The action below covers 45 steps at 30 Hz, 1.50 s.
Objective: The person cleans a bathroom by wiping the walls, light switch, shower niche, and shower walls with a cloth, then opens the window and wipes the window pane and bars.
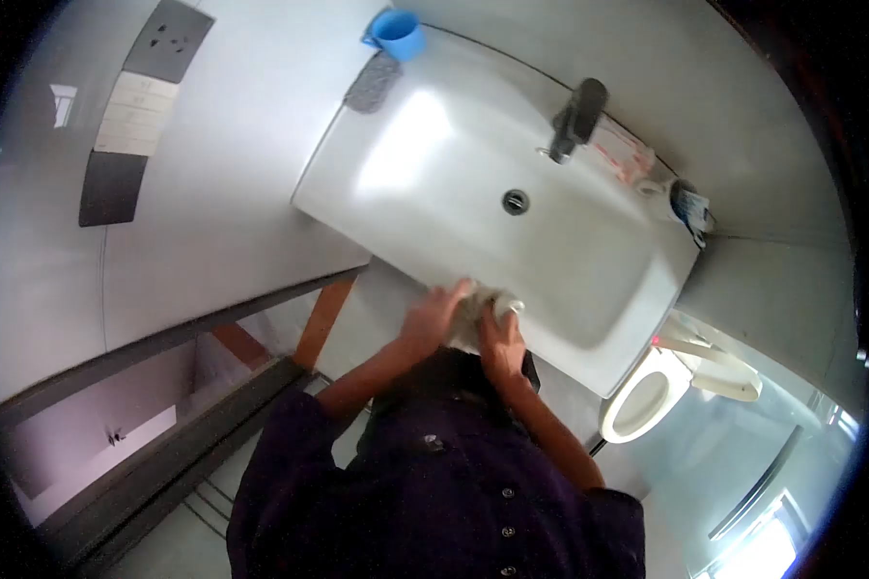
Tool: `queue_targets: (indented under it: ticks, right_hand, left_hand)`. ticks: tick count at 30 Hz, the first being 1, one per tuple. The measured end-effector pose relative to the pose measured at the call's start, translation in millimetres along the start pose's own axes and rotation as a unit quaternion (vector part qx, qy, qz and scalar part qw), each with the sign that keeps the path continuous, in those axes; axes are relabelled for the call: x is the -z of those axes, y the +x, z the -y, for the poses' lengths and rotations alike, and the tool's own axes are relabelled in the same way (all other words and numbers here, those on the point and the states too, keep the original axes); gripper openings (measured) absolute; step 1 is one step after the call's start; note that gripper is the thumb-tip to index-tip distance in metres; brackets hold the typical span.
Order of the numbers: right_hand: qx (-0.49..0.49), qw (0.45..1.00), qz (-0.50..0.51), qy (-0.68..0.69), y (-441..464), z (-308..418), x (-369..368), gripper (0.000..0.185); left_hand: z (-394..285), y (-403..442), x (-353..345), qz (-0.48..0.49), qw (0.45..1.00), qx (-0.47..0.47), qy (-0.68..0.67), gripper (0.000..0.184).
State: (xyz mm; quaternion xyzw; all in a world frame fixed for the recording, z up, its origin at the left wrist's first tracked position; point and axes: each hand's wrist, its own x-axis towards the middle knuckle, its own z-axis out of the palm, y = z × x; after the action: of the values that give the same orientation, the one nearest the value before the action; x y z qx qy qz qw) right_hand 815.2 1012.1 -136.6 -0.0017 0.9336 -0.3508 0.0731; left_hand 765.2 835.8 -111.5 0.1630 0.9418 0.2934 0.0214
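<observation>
A pale, crumpled cloth (pixel 467 334) is bunched at the front edge of the white washbasin (pixel 434 174), close to my body. My left hand (pixel 429 322) grips it from the left, its fingers slightly blurred. From the right, my right hand (pixel 501 349) has its fingers curled over the same cloth. A whitish bit of it sticks out beyond the right fingertips. The cloth's underside is hidden. Inside the basin, the drain (pixel 516 202) shows no standing water over it.
A dark faucet (pixel 579 118) rises at the basin's back. A blue mug (pixel 396 36) and a grey sponge-like pad (pixel 374 83) sit at the back left corner. A holder with tubes (pixel 689 206) stands at the right. Beyond is a toilet (pixel 644 396); a door frame (pixel 179 333) lies left.
</observation>
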Motion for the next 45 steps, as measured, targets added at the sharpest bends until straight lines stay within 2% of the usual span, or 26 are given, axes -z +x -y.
queue_targets:
  ticks: [2, 3, 5, 8, 11, 14, 16, 18, 20, 23, 24, 25, 26, 27, 28, 30, 32, 34, 36, 37, 40, 42, 43, 44, 45]
  right_hand:
    - [0.131, 0.986, -0.002, -0.1, 46.2, 43.6, -26.1, 0.052]
    - [0.161, 0.983, -0.022, -0.086, 64.5, 50.8, -53.0, 0.05]
    - [0.173, 0.981, 0.068, -0.049, 109.0, 99.0, -63.5, 0.044]
    - [0.213, 0.972, 0.072, -0.073, 149.8, 142.8, -75.5, 0.039]
    - [0.174, 0.975, 0.115, -0.076, 154.7, 161.4, -66.4, 0.04]
    - [0.192, 0.975, 0.108, -0.024, 136.0, 139.6, -61.2, 0.052]
    - [0.227, 0.97, 0.084, -0.015, 121.0, 122.2, -63.0, 0.054]
    - [0.256, 0.964, 0.066, -0.008, 111.0, 115.3, -65.8, 0.056]
    - [0.268, 0.962, 0.048, -0.018, 109.8, 115.1, -68.7, 0.058]
    - [0.238, 0.969, 0.035, -0.048, 111.3, 111.7, -86.2, 0.056]
    - [0.22, 0.972, 0.057, -0.062, 113.7, 112.0, -93.5, 0.054]
    - [0.119, 0.982, 0.147, 0.007, 127.9, 141.8, -71.5, 0.053]
    - [0.013, 0.97, 0.23, 0.078, 148.1, 195.2, -25.6, 0.053]
    - [0.064, 0.975, 0.203, 0.06, 156.3, 192.2, -43.7, 0.052]
    - [0.114, 0.978, 0.172, 0.039, 165.0, 189.7, -61.4, 0.052]
    - [0.217, 0.97, 0.107, -0.03, 190.9, 196.8, -87.5, 0.051]
    - [0.27, 0.954, 0.089, -0.096, 225.2, 208.9, -109.5, 0.052]
    - [0.27, 0.947, 0.116, -0.131, 258.1, 211.4, -133.6, 0.054]
    - [0.246, 0.954, 0.107, -0.134, 280.0, 215.0, -131.2, 0.056]
    - [0.235, 0.957, 0.102, -0.133, 283.9, 218.5, -126.2, 0.057]
    - [0.254, 0.953, 0.04, -0.16, 285.9, 214.4, -124.2, 0.052]
    - [0.232, 0.957, 0.06, -0.161, 280.0, 208.6, -118.5, 0.051]
    - [0.228, 0.959, 0.069, -0.157, 275.2, 205.8, -121.9, 0.051]
    - [0.216, 0.968, 0.062, -0.111, 270.2, 199.3, -126.6, 0.05]
    - [0.131, 0.983, 0.121, -0.037, 263.4, 204.3, -110.6, 0.04]
  left_hand:
    - [47.5, 0.5, 35.8, -0.016, 0.996, 0.082, 0.021, 0.054]
    - [74.1, 2.1, 49.6, -0.009, 0.991, 0.136, 0.006, 0.047]
    - [83.1, 18.4, 107.7, 0.023, 0.966, 0.255, -0.028, 0.051]
    - [146.0, 17.9, 96.2, -0.159, 0.962, 0.222, -0.029, 0.052]
    - [155.4, 14.1, 93.4, -0.15, 0.958, 0.242, -0.028, 0.051]
    - [126.2, 4.2, 82.3, -0.12, 0.918, 0.357, -0.124, 0.049]
    - [121.3, -22.2, 44.9, -0.187, 0.919, 0.336, -0.086, 0.045]
    - [115.3, -46.6, 26.6, -0.189, 0.917, 0.332, -0.116, 0.044]
    - [105.3, -54.5, 37.0, -0.133, 0.9, 0.375, -0.177, 0.06]
    - [112.1, -37.7, 59.5, -0.174, 0.911, 0.352, -0.127, 0.052]
    - [115.2, -28.6, 70.0, -0.186, 0.912, 0.348, -0.116, 0.049]
    - [126.9, -20.7, 75.1, -0.199, 0.922, 0.312, -0.11, 0.047]
    - [141.9, -12.8, 80.7, -0.211, 0.933, 0.275, -0.102, 0.044]
    - [156.8, -2.7, 88.1, -0.219, 0.942, 0.236, -0.093, 0.042]
    - [170.5, 16.4, 99.6, -0.294, 0.95, 0.108, 0.024, 0.038]
    - [208.8, 34.2, 104.1, -0.244, 0.952, 0.173, 0.069, 0.042]
    - [235.2, 55.9, 117.2, -0.195, 0.951, 0.221, 0.098, 0.046]
    - [241.7, 80.5, 137.2, -0.148, 0.949, 0.256, 0.11, 0.049]
    - [241.7, 92.4, 136.5, -0.158, 0.955, 0.238, 0.078, 0.046]
    - [240.1, 96.2, 136.5, -0.162, 0.958, 0.229, 0.063, 0.045]
    - [229.3, 112.2, 137.3, -0.135, 0.942, 0.296, 0.077, 0.044]
    - [206.6, 124.1, 147.3, -0.125, 0.935, 0.322, 0.072, 0.044]
    - [208.2, 118.7, 138.3, -0.119, 0.944, 0.302, 0.066, 0.044]
    - [215.4, 109.2, 124.9, -0.12, 0.95, 0.281, 0.061, 0.045]
    - [218.0, 99.3, 118.8, -0.122, 0.955, 0.263, 0.06, 0.045]
